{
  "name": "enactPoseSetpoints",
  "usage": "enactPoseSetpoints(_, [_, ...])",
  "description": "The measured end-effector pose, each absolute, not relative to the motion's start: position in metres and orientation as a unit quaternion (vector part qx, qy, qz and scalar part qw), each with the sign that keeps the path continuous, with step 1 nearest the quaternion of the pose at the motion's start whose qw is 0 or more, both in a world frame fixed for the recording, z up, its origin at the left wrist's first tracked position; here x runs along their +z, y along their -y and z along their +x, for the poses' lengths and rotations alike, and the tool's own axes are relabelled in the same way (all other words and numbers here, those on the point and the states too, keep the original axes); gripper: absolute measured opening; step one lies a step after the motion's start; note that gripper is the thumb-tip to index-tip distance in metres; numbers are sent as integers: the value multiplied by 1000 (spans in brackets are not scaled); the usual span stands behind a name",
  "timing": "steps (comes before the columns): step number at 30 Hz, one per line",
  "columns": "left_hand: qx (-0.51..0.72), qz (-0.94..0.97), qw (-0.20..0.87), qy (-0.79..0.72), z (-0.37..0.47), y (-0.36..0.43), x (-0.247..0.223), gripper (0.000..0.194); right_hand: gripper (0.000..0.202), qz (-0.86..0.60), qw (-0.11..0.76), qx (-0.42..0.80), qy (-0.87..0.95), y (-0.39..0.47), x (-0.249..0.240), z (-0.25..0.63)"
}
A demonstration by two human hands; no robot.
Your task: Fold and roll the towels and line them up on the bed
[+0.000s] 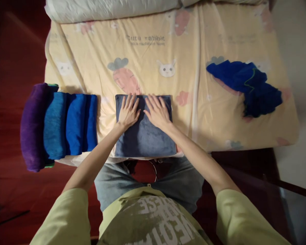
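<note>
A grey-blue folded towel [145, 139] lies flat in a near-square on the bed in front of me. My left hand [129, 110] rests palm down on its upper left part, fingers spread and pointing to the far edge. On the upper right part lies my right hand [156, 110], also flat with its fingers apart. The two thumbs point toward each other with a small gap between them. Neither hand grips the cloth.
Folded cloths in purple [34, 127], teal [54, 126] and blue [75, 124] overlap in a row at the left. A crumpled dark blue cloth [257, 86] lies at the right. Beneath is a yellow carrot-and-rabbit sheet [148, 75]; a pale rolled quilt [112, 10] borders the far side.
</note>
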State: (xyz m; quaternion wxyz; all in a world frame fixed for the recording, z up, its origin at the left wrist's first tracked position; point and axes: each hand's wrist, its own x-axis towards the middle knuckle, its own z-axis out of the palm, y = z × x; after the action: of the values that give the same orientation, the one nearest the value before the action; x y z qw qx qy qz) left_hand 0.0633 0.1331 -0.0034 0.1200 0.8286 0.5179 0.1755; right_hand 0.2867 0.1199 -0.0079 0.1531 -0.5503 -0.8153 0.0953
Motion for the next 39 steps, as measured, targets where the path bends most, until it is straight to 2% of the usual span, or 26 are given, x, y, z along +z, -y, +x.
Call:
enactPoseSetpoints(3, [157, 816, 138, -538, 60, -122, -21, 73, 70, -551, 118, 121, 817, -105, -20, 284])
enactPoseSetpoints(8, [176, 781, 144, -581, 44, -138, -36, 80, 73, -634, 119, 123, 754, -131, -41, 323])
enactPoseSetpoints(13, [188, 754, 137, -614, 45, -146, -35, 83, 74, -670, 107, 108, 726, -147, -33, 327])
enactPoseSetpoints(16, [179, 773, 142, -592, 47, -135, -31, 82, 75, -645, 112, 104, 749, -136, -26, 316])
enactPoseSetpoints(27, [123, 834, 184, -506, 87, -39, -14, 68, 68, -554, 97, 178, 808, -29, -12, 279])
enactPoseSetpoints(39, [112, 818, 167, -539, -19, 59, -22, 67, 73, -588, 92, 153, 789, 47, -17, 361])
